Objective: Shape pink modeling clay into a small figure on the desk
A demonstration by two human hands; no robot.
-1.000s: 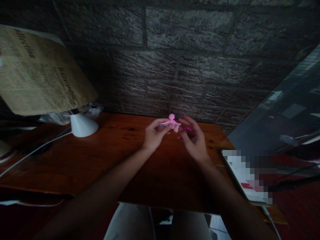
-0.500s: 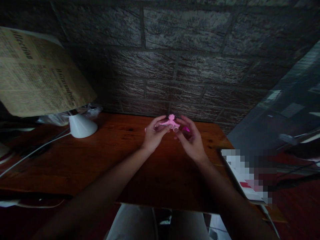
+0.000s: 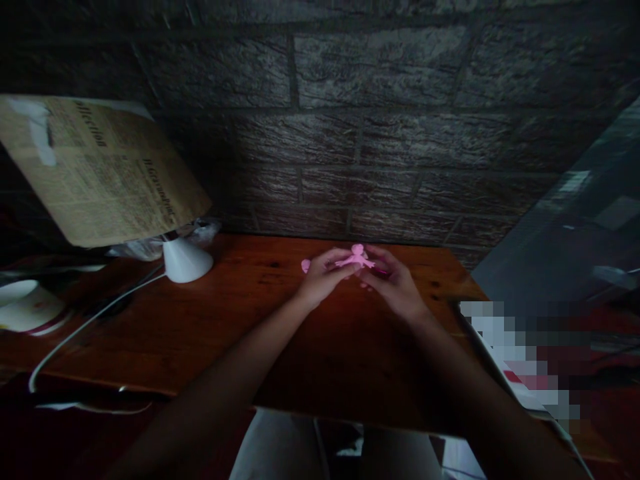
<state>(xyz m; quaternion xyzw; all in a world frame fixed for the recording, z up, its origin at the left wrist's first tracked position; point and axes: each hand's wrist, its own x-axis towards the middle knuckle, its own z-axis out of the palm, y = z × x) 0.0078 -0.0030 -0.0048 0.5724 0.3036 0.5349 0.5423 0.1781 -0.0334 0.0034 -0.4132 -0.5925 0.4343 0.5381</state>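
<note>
Between my two hands is a small pink piece [image 3: 357, 256] with a round knob on top and a thin, jagged skirt spreading below. It may be folded paper; the material is not clear. My left hand [image 3: 323, 277] pinches the skirt from the left, thumb in front and fingers behind. Curled around the right side, my right hand [image 3: 397, 285] has its thumb and fingers on the piece near the knob. A second pink lump [image 3: 305, 266] shows just left of my left hand. Something magenta [image 3: 382, 271] is mostly hidden behind my right fingers.
A lamp with a newsprint shade [image 3: 125, 173] and white base [image 3: 187, 260] stands on the wooden table [image 3: 240, 313] at left. Beside it are a paper cup [image 3: 25, 305] and a white cord [image 3: 85, 327]. A blurred-out flat object [image 3: 520, 360] lies right. A brick wall [image 3: 380, 140] rises behind.
The view has shifted, so the scene sits further right and lower. My hands have drawn closer together around the pink piece, and the paper cup has come more into view.
</note>
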